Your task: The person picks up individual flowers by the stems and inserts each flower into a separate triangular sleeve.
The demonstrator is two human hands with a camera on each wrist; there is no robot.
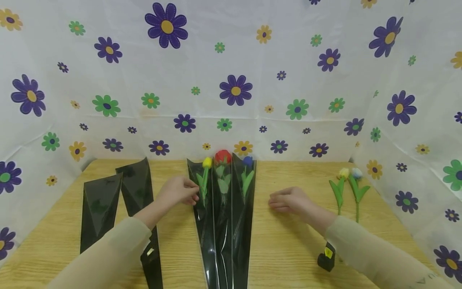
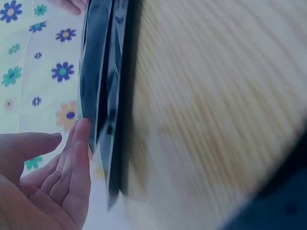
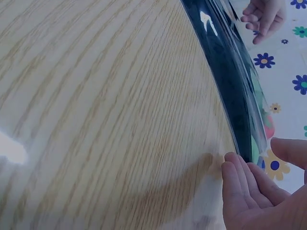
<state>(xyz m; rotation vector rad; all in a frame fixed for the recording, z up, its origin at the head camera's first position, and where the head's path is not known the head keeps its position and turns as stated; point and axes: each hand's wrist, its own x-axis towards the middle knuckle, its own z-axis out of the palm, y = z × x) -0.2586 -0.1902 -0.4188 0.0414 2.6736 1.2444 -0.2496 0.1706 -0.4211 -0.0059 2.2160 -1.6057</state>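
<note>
Three black, glossy flower sleeves lie side by side in the middle of the table. The left sleeve [image 1: 208, 241] has a yellow tulip [image 1: 207, 162], the middle one a red flower [image 1: 223, 156], the right one [image 1: 241, 233] a blue flower [image 1: 248, 161]. My left hand [image 1: 179, 190] is at the left sleeve's upper edge, its fingers loosely bent and holding nothing; the left wrist view shows the fingertips [image 2: 82, 125] overlapping the wraps. My right hand [image 1: 290, 199] hovers right of the bundle, fingers extended, nothing in it; its thumb [image 3: 290, 149] stands apart.
Two more black sleeves, one wide [image 1: 99, 208] and one partly behind my left arm [image 1: 136, 184], lie at left. A pale yellow tulip [image 1: 343, 173] and a pale blue tulip [image 1: 356, 173] lie at right. Flower-print cloth [image 1: 202, 64] walls the table's back and sides.
</note>
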